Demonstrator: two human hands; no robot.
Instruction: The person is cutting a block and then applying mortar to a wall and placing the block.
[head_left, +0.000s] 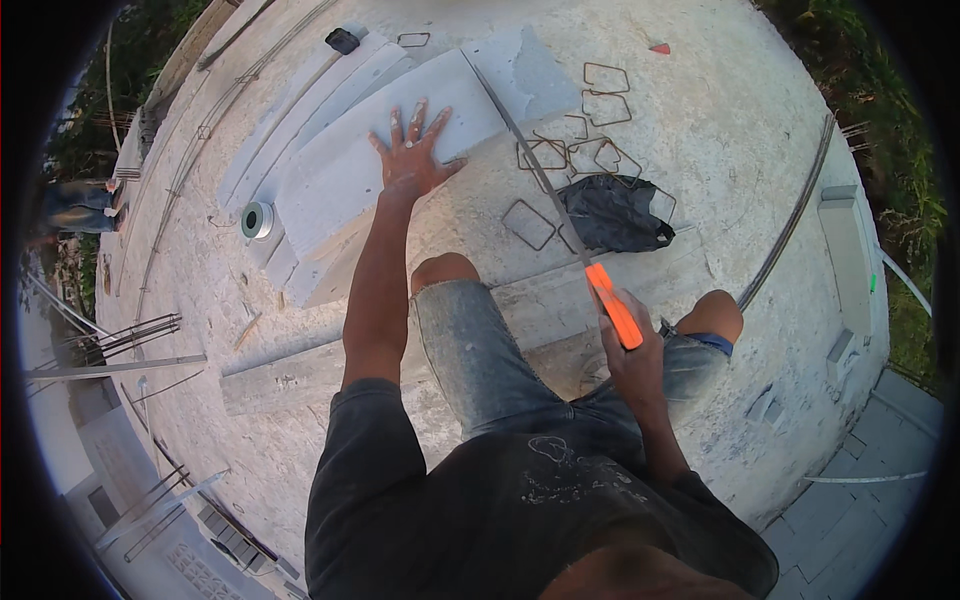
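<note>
Presses the left hand point(412, 160) flat on the pale board point(335, 180), with fingers spread wide and released, grasping nothing. Holds a hand saw point(548, 190) in the right hand point(635, 355), to the near right of the board, with fingers clenched around the orange handle point(614, 308). Points the blade point(501, 107) forward, with its tip by the board's far right corner; cannot tell contact between the two. Has the board ahead to the left, with other pale sheets point(300, 120) along its left side. Has a round spool point(257, 221) just left of the board, and a black bag point(612, 215) and bent wire loops point(607, 93) to its right.
</note>
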